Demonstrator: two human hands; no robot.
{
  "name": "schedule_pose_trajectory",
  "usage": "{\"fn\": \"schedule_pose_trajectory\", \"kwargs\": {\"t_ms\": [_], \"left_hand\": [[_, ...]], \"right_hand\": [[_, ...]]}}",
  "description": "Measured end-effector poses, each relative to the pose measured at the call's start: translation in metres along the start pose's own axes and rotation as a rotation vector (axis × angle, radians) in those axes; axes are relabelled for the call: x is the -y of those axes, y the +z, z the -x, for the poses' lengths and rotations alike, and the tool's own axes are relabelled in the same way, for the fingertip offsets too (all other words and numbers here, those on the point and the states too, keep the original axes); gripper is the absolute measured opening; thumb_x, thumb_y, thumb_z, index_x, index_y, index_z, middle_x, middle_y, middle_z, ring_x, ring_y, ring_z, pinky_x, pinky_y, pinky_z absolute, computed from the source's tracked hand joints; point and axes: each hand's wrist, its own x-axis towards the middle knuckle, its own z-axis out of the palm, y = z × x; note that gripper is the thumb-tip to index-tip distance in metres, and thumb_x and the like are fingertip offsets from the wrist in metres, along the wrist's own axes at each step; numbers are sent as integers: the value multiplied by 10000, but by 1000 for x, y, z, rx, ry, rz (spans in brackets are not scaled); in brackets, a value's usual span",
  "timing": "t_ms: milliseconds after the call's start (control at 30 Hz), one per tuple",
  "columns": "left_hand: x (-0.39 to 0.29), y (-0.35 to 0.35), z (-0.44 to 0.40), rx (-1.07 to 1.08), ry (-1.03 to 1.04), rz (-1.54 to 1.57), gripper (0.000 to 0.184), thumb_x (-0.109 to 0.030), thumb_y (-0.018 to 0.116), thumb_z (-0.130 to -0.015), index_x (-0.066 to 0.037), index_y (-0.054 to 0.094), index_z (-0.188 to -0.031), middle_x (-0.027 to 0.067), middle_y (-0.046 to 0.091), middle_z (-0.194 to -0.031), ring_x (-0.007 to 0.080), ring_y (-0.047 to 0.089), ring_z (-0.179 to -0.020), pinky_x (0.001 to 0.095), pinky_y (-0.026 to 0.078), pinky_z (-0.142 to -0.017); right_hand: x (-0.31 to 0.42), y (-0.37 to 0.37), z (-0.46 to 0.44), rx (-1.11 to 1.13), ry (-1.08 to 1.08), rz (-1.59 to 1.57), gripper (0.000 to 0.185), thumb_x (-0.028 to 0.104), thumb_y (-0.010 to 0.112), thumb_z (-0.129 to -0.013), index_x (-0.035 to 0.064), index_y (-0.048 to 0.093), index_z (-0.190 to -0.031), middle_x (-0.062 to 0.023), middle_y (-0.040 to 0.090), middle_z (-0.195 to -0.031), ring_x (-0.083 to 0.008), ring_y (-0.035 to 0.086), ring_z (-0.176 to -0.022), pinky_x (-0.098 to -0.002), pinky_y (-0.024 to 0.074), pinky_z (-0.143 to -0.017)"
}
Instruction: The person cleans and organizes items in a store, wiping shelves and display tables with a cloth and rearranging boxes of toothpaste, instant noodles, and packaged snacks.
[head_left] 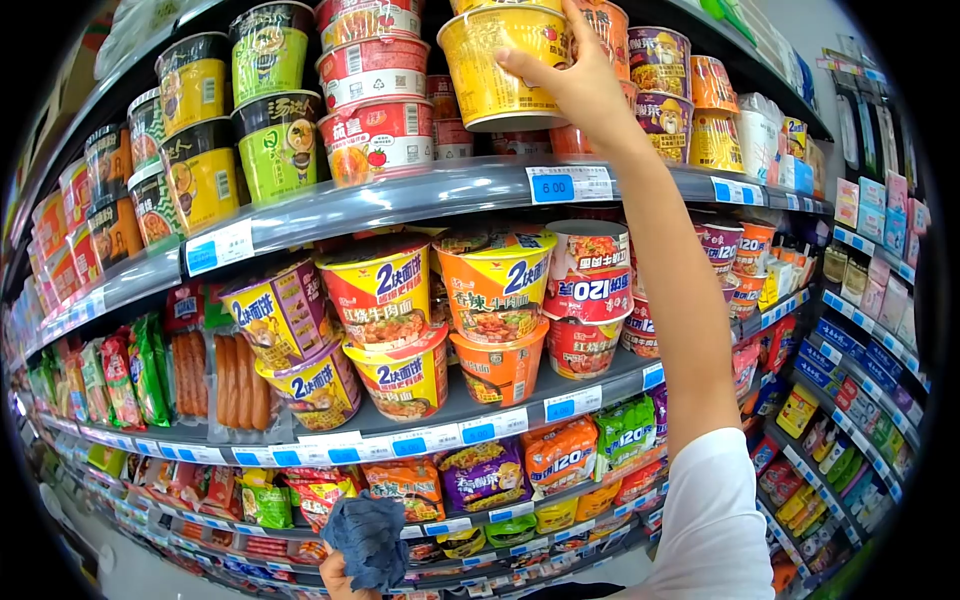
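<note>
One yellow tub [490, 75] is in the grasp of the right hand [588, 85], high at the top centre, in front of the upper shelf [420, 188]. The thumb lies across the tub's printed side, and the other fingers [581, 28] run up its right side, so the hand pinches it from the right; their tips pass out of sight at the top edge. The tub is round, wider above than below, with fine dark print, a small red picture near the top right and a pale rim around its base. Another yellow container [510, 4] shows just above it, mostly cut off. The base is seen above a blue price label [568, 186] reading 6.00; whether it touches the shelf cannot be told.

To the tub's left, just beside it, stand stacked red-and-white tubs [376, 140]; to its right, behind the hand, are purple tubs [662, 122]. At the bottom edge, well below, the left hand [343, 578] has its fingers closed around a bunched grey-blue cloth [366, 540].
</note>
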Motion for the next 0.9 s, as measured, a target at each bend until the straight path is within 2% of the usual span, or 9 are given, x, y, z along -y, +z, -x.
{"fn": "schedule_pose_trajectory", "kwargs": {"t_ms": [167, 200, 267, 300, 500, 600, 733, 800, 900], "left_hand": [[-3, -1, 2, -14, -16, -2, 340, -72, 451, -894, 43, 560, -1194, 134, 630, -1126, 224, 625, -1000, 346, 506, -895], [-4, 1, 2, -18, -13, 6, 351, -81, 448, -898, 42, 547, -1211, 133, 625, -1136, 223, 624, -1004, 345, 504, -899], [-9, 5, 3, -29, -29, 27, 375, -104, 443, -905, 42, 520, -1241, 134, 614, -1160, 224, 618, -1018, 342, 503, -902], [-10, 6, 3, -35, -38, 35, 388, -115, 440, -908, 42, 507, -1256, 134, 609, -1172, 224, 615, -1025, 340, 503, -904], [-1, 3, 0, -41, -145, 98, 447, -183, 446, -908, 36, 474, -1297, 160, 590, -1211, 273, 600, -1070, 388, 486, -947], [-2, 10, 1, -7, -185, 140, 463, -206, 447, -906, 34, 470, -1303, 170, 586, -1218, 297, 595, -1081, 412, 474, -966], [7, 12, 1, 55, -131, 41, 427, -169, 464, -918, 32, 479, -1295, 154, 586, -1217, 269, 600, -1063, 376, 489, -938], [9, 14, 4, 51, -105, -56, 398, -146, 472, -926, 32, 490, -1281, 142, 593, -1200, 251, 603, -1051, 355, 496, -922], [19, 9, -1, 119, -30, 227, 356, -110, 481, -929, 29, 511, -1255, 125, 607, -1160, 229, 605, -1020, 338, 505, -886]], "right_hand": [[-5, 15, 8, -22, -97, 225, 1005, 343, 793, -701, -30, 229, -1446, -239, 399, -1390, -333, 395, -1298, -365, 327, -1078], [-2, 19, 13, -19, -57, 335, 983, 354, 776, -718, -4, 234, -1455, -234, 320, -1450, -348, 328, -1342, -375, 286, -1103], [-26, 35, 17, -107, -165, 526, 1054, 512, 749, -715, -6, 215, -1460, -235, 376, -1379, -325, 401, -1292, -408, 381, -1041], [-30, 39, 20, -81, -81, 429, 1089, 555, 745, -684, -12, 217, -1450, -255, 335, -1399, -362, 335, -1327, -432, 329, -1075], [-24, 47, 33, -18, 57, 579, 1101, 582, 705, -714, 46, 125, -1480, -271, 285, -1414, -439, 446, -1226, -477, 410, -1000], [-26, 46, 34, 11, 66, 567, 1114, 595, 694, -723, 61, 89, -1491, -288, 249, -1434, -460, 442, -1225, -481, 404, -1004], [-20, 38, 41, 64, 31, 635, 1116, 609, 672, -741, 50, 68, -1495, -307, 210, -1459, -491, 376, -1272, -496, 383, -1019], [-13, 25, 44, -9, -21, 629, 945, 515, 650, -792, 51, 183, -1470, -261, 252, -1459, -471, 373, -1257, -514, 402, -984], [-25, -7, 39, -198, -182, 635, 838, 438, 645, -819, 43, 249, -1444, -230, 313, -1434, -432, 373, -1263, -501, 346, -1035]]}}
